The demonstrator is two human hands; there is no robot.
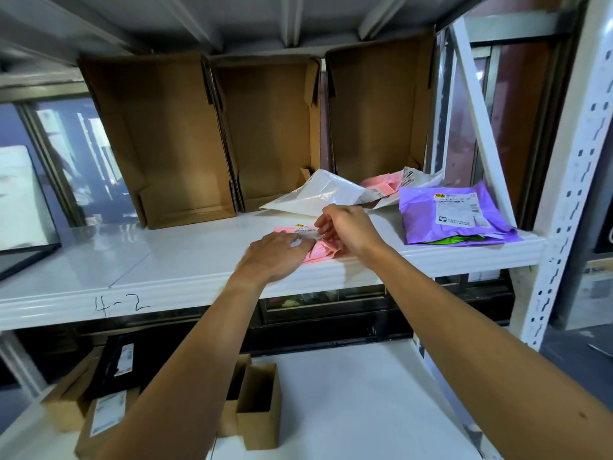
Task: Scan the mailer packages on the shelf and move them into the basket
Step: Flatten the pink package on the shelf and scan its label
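Note:
A small pink mailer (319, 253) with a white label lies near the front edge of the white shelf (159, 260). My left hand (277, 255) lies on its left part, fingers spread over it. My right hand (345, 229) pinches its upper right edge with curled fingers. Behind them lie a white mailer (318, 195) and a second pink mailer (381, 184). A purple mailer (451, 212) with a label rests at the right on a green one (459, 240). No basket or scanner is in view.
Three open cardboard boxes (166, 141) stand tilted at the back of the shelf. A white upright post (570, 174) bounds the right side. On the lower shelf are small cardboard boxes (258, 406) and a black package (116, 363).

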